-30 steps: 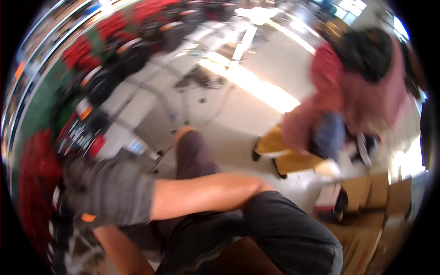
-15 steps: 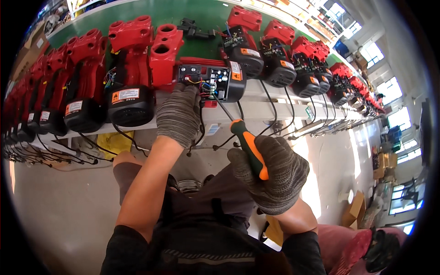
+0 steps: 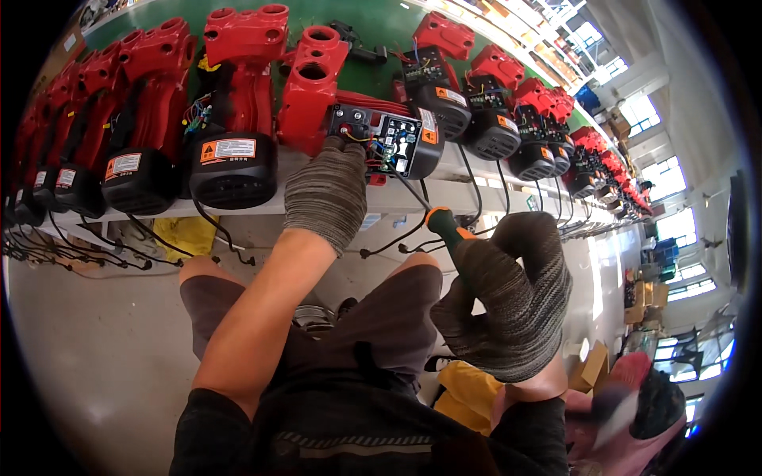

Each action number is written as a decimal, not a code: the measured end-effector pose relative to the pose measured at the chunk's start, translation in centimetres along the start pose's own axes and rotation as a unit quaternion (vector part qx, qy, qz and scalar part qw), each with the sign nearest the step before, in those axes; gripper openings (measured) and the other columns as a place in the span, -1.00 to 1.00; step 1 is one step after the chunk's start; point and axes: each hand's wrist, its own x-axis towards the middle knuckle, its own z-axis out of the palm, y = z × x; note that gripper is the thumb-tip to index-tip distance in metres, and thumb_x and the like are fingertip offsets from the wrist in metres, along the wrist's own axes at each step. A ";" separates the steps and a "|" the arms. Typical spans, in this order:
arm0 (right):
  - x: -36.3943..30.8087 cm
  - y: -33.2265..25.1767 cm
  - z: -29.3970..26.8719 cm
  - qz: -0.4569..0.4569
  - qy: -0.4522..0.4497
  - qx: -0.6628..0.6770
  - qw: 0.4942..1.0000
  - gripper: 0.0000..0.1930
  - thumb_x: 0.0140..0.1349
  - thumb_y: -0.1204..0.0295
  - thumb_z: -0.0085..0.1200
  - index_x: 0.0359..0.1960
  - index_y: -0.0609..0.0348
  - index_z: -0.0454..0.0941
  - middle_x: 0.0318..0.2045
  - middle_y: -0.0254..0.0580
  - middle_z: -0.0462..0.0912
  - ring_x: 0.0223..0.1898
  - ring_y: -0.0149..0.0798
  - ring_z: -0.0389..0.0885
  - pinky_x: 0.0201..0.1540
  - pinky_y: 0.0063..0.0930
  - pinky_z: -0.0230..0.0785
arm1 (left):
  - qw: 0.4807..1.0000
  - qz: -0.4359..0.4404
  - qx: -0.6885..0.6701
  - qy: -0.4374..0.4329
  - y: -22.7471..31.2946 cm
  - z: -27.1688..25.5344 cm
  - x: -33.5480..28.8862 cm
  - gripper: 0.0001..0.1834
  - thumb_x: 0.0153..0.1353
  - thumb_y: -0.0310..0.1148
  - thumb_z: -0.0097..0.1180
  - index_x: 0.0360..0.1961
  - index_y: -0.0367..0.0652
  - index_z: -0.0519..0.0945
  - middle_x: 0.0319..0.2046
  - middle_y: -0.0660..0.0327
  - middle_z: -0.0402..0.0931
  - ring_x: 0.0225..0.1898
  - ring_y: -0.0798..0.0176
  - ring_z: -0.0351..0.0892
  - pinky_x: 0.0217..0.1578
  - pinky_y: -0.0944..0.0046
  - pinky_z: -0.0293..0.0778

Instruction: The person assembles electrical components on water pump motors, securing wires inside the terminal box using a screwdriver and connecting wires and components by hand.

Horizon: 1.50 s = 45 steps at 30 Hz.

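A red machine [image 3: 311, 95] with a black rounded motor end lies on the bench before me, its control box open. Inside the box a circuit board [image 3: 399, 141] shows, with coloured wires at its lower left. My left hand [image 3: 327, 190], in a grey knitted glove, is closed at the box's near edge; its fingertips and anything in them are hidden. My gloved right hand [image 3: 512, 297] is closed round the green and orange handle of a screwdriver [image 3: 446, 226]. The screwdriver's shaft slants up to the board's lower edge, where its tip is too small to make out.
Similar red machines [image 3: 238, 95] stand in a row to the left, and more with exposed boards [image 3: 492, 115] run away to the right. Black power cables [image 3: 226, 238] hang off the bench edge. Another person [image 3: 619, 412] is at lower right, near a cardboard box [image 3: 591, 366].
The view has shifted, so the machines sit further right. My right hand's fingers have moved on the screwdriver handle and now cover more of it. The left hand stays at the box edge.
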 end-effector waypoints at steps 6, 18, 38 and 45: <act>-2.0 0.4 -0.7 0.077 0.013 -0.121 0.990 -0.46 -0.07 0.19 0.52 -0.04 0.06 0.60 -0.35 -0.22 0.61 -0.35 -0.12 0.64 -0.42 -0.28 0.48 | 0.998 0.035 0.045 -0.027 2.5 0.3 0.8 -0.77 0.24 -0.41 0.13 -0.08 -0.04 0.65 -0.10 -0.02 0.61 -0.13 -0.14 0.65 -0.17 -0.08 0.56; -1.9 -1.1 -1.0 0.076 0.080 -0.060 0.992 -0.65 0.16 0.42 0.05 -0.03 0.31 0.50 -0.36 0.08 0.63 -0.44 0.00 0.67 -0.47 -0.14 0.50 | 0.728 -0.213 -0.649 -0.059 -5.8 4.7 1.0 -0.68 0.23 -0.68 0.05 -0.02 -0.18 0.62 -0.09 0.20 0.60 0.01 0.23 0.56 0.00 0.18 0.49; -2.7 -0.8 1.6 0.088 0.141 0.045 0.985 -0.72 0.00 0.39 0.20 -0.21 0.20 0.61 -0.33 0.03 0.65 -0.29 0.04 0.71 -0.32 -0.12 0.53 | 0.751 -0.212 -0.625 0.026 -2.0 1.6 -0.5 -0.73 0.35 -0.45 0.11 0.05 -0.24 0.60 -0.10 0.08 0.61 -0.13 0.21 0.58 -0.01 0.23 0.52; -3.3 -1.4 -0.3 0.117 0.085 0.039 0.989 -0.73 0.08 0.40 0.19 -0.16 0.17 0.61 -0.25 0.06 0.67 -0.17 0.04 0.70 -0.24 -0.15 0.55 | 0.899 -0.049 -0.434 0.030 -3.8 1.5 -0.4 -0.73 0.35 -0.47 0.11 0.05 -0.24 0.60 -0.11 0.09 0.62 -0.15 0.22 0.58 -0.04 0.23 0.53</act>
